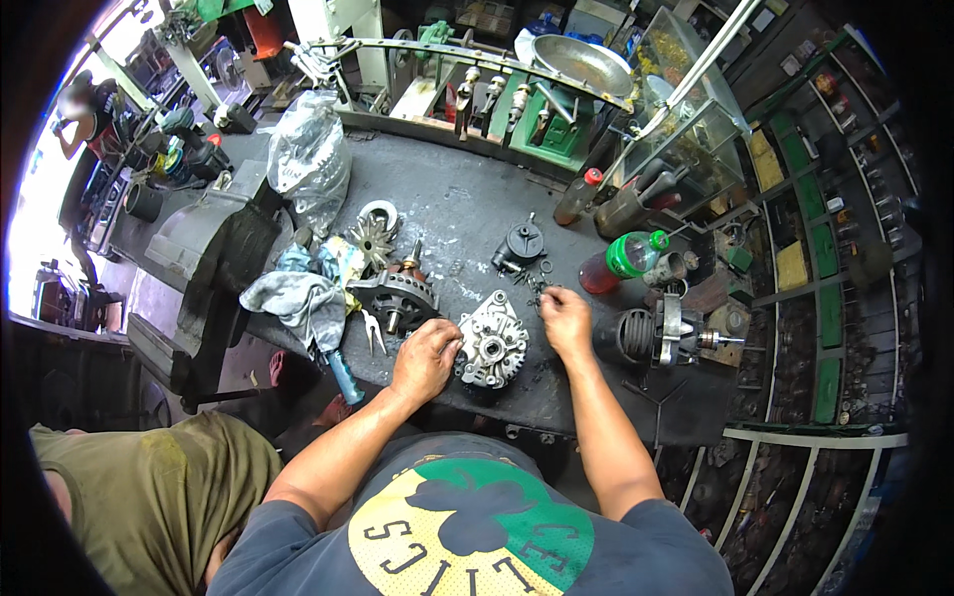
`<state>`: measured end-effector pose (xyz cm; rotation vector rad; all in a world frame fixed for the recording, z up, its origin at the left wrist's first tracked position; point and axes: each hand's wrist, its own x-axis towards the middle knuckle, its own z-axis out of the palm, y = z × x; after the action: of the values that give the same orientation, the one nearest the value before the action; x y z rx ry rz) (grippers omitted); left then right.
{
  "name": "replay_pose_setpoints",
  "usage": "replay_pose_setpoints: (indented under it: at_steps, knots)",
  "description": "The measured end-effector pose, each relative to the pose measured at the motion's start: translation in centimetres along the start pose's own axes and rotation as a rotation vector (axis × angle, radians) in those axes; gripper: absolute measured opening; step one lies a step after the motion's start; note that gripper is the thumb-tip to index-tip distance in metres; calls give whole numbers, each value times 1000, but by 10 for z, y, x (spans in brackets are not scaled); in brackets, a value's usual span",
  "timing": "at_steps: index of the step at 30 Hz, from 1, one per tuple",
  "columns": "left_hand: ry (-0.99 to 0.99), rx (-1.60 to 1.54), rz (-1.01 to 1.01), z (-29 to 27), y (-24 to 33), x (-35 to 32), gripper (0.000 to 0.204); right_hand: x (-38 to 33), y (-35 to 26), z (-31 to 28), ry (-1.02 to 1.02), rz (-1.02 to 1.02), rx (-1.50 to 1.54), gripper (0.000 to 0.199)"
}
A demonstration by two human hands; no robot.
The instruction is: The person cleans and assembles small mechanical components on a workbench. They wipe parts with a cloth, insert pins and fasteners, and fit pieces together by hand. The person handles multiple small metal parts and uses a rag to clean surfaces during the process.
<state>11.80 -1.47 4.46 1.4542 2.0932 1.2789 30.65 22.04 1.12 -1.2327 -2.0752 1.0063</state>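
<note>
On the counter [412, 174] lie a rag [298, 303], then pliers [373, 333]; the left hand [428, 360] meets the housing [495, 336] at its left side, grip unclear; rightward, the right hand [566, 323] bends its fingers by small parts [530, 285], grip also unclear.

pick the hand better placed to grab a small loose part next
Probably the right hand: it is close beside the small parts, while the left hand is farther off, at the left edge of the housing.

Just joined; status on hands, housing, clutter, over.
Left hand at silver housing. Right hand by small parts, grip unclear. Housing on bench between hands. Green-capped bottle beyond right hand, rag beyond left.
</note>
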Motion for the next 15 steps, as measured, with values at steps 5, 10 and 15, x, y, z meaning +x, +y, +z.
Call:
replay_pose_setpoints:
  at_steps: [5,10,15]
  knots:
    - [-26,37,29,-6,-1,1,13,-99,-50,-20,-300,230,241,17]
    - [-38,17,61,-6,-3,4,12,-144,-60,-2,-277,16,95,16]
    - [-44,17,31,-7,-1,5,12,-146,-66,-1,-174,-109,23,14]
